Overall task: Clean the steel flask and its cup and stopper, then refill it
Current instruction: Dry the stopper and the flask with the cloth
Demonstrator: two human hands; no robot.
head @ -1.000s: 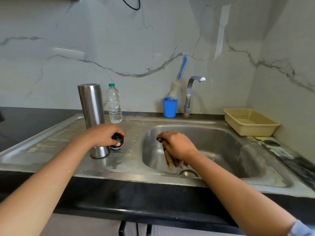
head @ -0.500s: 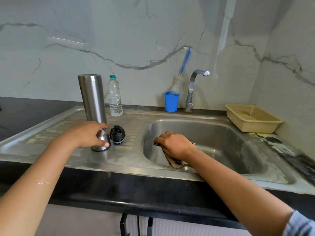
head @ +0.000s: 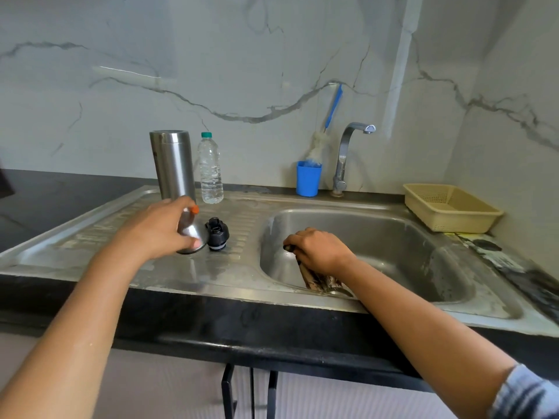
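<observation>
Head view, mid-frame: steel cup was gripped by left hand; brush was clenched by right hand in sink.

stopper right of flask, bottle behind

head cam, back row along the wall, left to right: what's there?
steel flask → water bottle → blue cup with a brush in it → tap → yellow basket
</observation>
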